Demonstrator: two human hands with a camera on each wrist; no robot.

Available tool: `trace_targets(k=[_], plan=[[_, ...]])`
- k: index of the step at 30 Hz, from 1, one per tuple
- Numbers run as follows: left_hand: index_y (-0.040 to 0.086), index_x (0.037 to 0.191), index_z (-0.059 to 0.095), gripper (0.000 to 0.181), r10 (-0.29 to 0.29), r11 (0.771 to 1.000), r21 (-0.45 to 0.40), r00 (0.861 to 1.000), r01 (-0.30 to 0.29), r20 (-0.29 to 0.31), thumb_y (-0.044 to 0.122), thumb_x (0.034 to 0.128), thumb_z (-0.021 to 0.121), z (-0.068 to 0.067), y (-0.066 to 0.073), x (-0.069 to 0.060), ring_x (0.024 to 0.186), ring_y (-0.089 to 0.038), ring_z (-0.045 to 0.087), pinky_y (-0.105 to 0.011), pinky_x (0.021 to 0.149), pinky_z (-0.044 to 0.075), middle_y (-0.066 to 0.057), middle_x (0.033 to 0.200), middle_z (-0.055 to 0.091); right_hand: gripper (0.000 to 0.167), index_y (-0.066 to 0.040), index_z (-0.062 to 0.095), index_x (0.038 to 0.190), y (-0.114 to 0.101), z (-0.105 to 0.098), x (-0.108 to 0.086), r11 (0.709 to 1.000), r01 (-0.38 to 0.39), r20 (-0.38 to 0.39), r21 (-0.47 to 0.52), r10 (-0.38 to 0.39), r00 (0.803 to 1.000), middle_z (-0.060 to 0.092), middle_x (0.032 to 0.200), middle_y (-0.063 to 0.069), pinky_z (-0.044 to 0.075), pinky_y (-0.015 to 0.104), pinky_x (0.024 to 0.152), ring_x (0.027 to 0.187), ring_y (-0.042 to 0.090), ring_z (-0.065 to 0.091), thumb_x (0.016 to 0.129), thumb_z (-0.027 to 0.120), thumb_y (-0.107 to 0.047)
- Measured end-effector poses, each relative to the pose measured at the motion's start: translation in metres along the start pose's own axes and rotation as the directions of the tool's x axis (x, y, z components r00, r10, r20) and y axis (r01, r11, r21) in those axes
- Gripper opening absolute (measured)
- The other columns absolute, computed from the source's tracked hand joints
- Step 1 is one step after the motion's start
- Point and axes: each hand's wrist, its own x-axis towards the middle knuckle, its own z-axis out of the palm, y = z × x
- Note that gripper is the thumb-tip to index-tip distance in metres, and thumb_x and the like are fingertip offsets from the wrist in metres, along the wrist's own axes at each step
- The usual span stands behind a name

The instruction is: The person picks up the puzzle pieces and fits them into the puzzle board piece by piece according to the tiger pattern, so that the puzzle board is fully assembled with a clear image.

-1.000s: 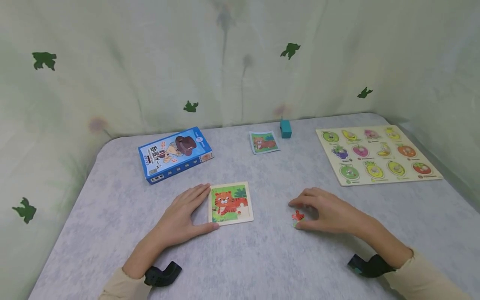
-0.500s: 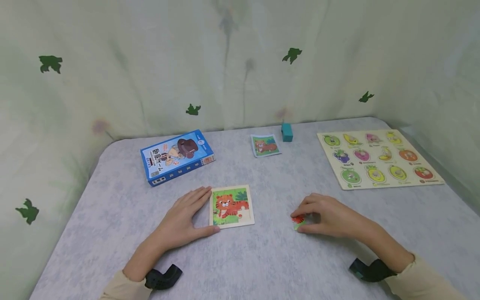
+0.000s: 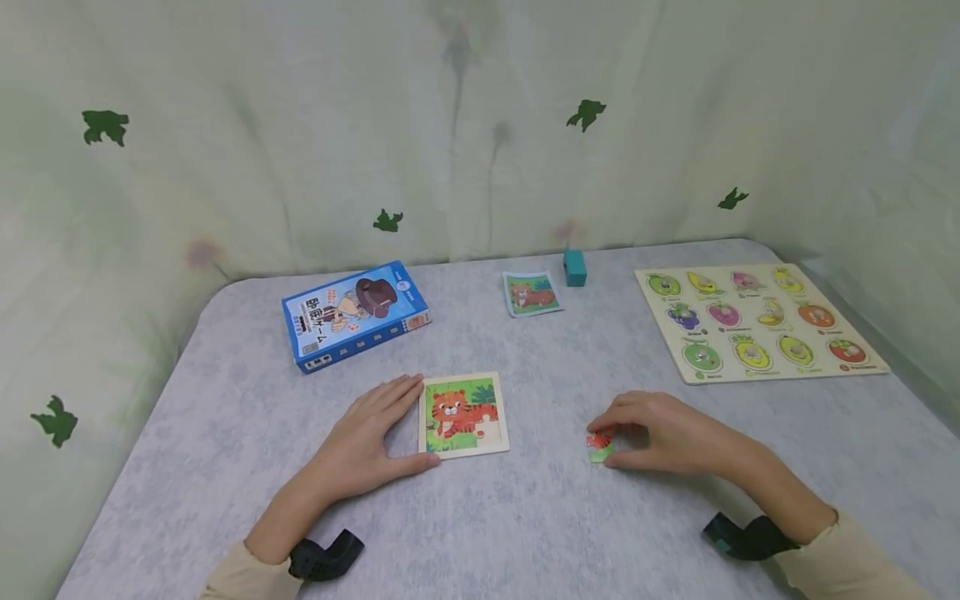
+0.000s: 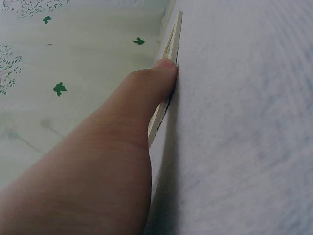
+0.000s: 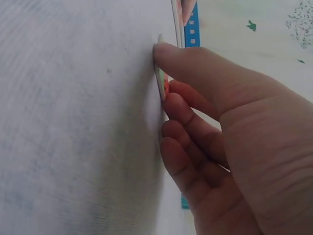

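A small square wooden tiger puzzle (image 3: 450, 408) lies flat on the table, bare wood showing at its lower right corner. My left hand (image 3: 367, 437) rests along its left side, fingertips at the upper left corner and thumb on the bottom edge. The left wrist view has the thumb (image 4: 164, 73) touching the puzzle's pale rim (image 4: 178, 39). Off to the right, my right hand (image 3: 660, 433) pinches a red and green puzzle piece (image 3: 599, 448) between thumb and fingers. That piece (image 5: 161, 81) stays close to the tabletop in the right wrist view, partly hidden by the thumb.
Behind the left hand lies a blue game box (image 3: 356, 317). A tiger picture card (image 3: 532, 294) and a teal block (image 3: 575, 268) are at the back middle. A fruit peg board (image 3: 757, 322) occupies the back right. A pale curtain (image 3: 300, 125) hangs behind the table.
My right hand has closed its fingers on the puzzle piece and turned it, so its green edge faces me. My left hand has stayed on the tiger puzzle. The head view has shifted slightly.
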Motion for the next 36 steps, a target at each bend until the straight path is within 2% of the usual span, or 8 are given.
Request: trace_targets(k=[12, 23, 31, 36], plan=[[0.011, 0.161, 0.037, 0.106, 0.003, 1.0, -0.006, 1.0, -0.003, 0.001, 0.071, 0.0813, 0.074, 0.0, 0.0, 0.0, 0.155, -0.032, 0.03, -0.061, 0.123, 0.027, -0.005, 0.168, 0.034, 0.026, -0.028, 0.076, 0.117, -0.001, 0.002, 0.009, 0.998, 0.068, -0.077, -0.019, -0.069, 0.995, 0.066, 0.102, -0.02, 0.053, 0.021, 0.073, 0.084, 0.0, 0.056, 0.092, 0.08, -0.028], [0.012, 0.161, 0.037, 0.105, 0.002, 1.0, -0.011, 1.0, -0.002, 0.0, 0.072, 0.0816, 0.073, 0.0, -0.001, 0.0, 0.155, -0.032, 0.029, -0.061, 0.123, 0.027, -0.005, 0.168, 0.033, 0.026, -0.025, 0.077, 0.116, -0.014, -0.004, 0.029, 0.994, 0.093, -0.085, -0.05, -0.097, 0.992, 0.067, 0.105, -0.016, 0.055, 0.021, 0.075, 0.085, 0.003, 0.059, 0.09, 0.08, -0.024], [0.011, 0.16, 0.038, 0.105, 0.002, 1.0, -0.013, 1.0, -0.002, -0.005, 0.07, 0.0812, 0.074, 0.0, -0.001, 0.0, 0.155, -0.032, 0.03, -0.061, 0.123, 0.027, -0.005, 0.168, 0.034, 0.026, -0.023, 0.077, 0.117, -0.025, -0.003, 0.047, 0.99, 0.133, -0.088, -0.049, -0.137, 0.987, 0.068, 0.106, -0.014, 0.058, 0.022, 0.078, 0.087, 0.004, 0.062, 0.091, 0.079, -0.024], [0.011, 0.16, 0.038, 0.105, -0.001, 1.0, -0.016, 1.0, 0.001, -0.002, 0.07, 0.081, 0.075, 0.0, 0.0, 0.0, 0.155, -0.032, 0.03, -0.061, 0.123, 0.027, -0.005, 0.168, 0.034, 0.027, -0.022, 0.077, 0.117, -0.031, -0.001, 0.057, 0.99, 0.132, -0.082, -0.042, -0.135, 0.987, 0.068, 0.106, -0.012, 0.058, 0.021, 0.077, 0.087, 0.006, 0.062, 0.091, 0.079, -0.024]])
